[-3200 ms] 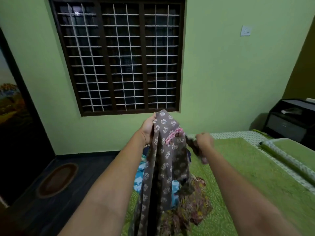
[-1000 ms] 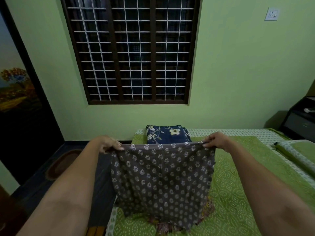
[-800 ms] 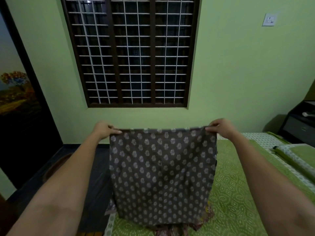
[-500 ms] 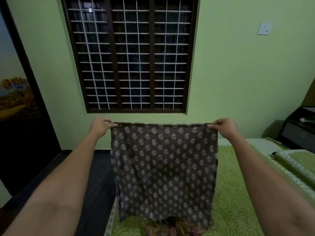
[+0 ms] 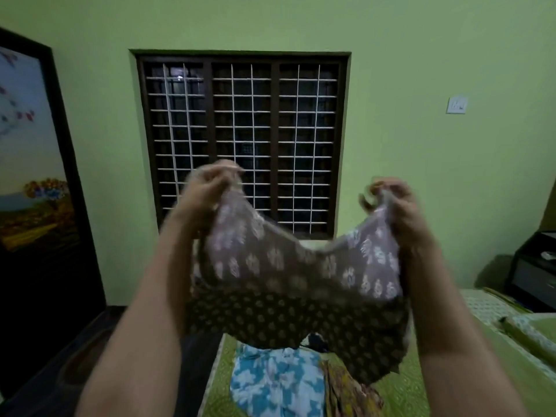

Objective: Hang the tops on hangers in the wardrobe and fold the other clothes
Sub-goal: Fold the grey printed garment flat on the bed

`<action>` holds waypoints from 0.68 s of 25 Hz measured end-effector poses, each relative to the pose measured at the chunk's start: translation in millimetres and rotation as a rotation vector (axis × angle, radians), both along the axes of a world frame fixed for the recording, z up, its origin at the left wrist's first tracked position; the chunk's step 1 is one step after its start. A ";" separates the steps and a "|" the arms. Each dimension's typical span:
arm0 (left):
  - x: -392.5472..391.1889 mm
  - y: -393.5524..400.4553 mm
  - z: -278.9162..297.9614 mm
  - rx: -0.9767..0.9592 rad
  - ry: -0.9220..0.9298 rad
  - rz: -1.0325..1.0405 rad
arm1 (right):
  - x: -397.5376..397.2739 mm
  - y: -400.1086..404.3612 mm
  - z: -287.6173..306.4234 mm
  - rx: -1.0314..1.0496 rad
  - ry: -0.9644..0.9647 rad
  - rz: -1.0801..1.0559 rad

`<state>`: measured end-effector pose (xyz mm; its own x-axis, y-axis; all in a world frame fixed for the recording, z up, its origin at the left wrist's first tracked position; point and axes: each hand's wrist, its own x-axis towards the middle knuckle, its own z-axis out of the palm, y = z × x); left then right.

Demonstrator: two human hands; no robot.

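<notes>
Left hand (image 5: 207,188) is raised in front of the window (image 5: 242,142), fingers curled and pinching the upper left corner of the brown cloth (image 5: 288,293). Right hand (image 5: 391,203) is raised at about the same height, well apart from the left, fingers curled round the upper right corner. Both hands are smeared by motion blur; individual fingers cannot be separated, and how much cloth each one holds cannot be made out.

The cloth hangs between the hands, its top edge sagging in the middle. Its upper band reads paler with larger white motifs, its lower part darker with small motifs; whether that is the reverse side or a fold cannot be told. The lower edge hangs clear above the bed (image 5: 400,392). What kind of garment it is cannot be told.

Below it, on the bed, lies a blue-and-white floral garment (image 5: 276,377), its top covered by the cloth and its bottom cut off by the frame. Just to its right lies a crumpled multicoloured garment (image 5: 349,392), partly covered and also cut off. A dark item (image 5: 314,341) shows just under the cloth's edge, too hidden to identify.

The forearms run out of frame at the bottom.
</notes>
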<state>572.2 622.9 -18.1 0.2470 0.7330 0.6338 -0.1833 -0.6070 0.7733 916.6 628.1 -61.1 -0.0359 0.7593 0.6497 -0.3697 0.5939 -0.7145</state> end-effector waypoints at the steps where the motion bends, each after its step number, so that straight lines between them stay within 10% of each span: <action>1: 28.1 5.3 1.4 0.009 0.097 0.021 | -37.2 -1.7 11.1 -0.022 -0.057 0.009; 11: 88.6 7.2 -19.9 -0.096 -0.047 -0.319 | -89.5 -0.5 18.6 -0.117 -0.193 0.269; 17: 80.7 12.8 -20.6 -0.181 0.132 -0.183 | -81.2 -9.5 15.0 -0.169 -0.406 -0.035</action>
<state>652.9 635.7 -38.7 0.4574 0.7665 0.4508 -0.1681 -0.4232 0.8903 835.4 618.6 -46.1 -0.2348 0.8590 0.4549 -0.0202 0.4636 -0.8858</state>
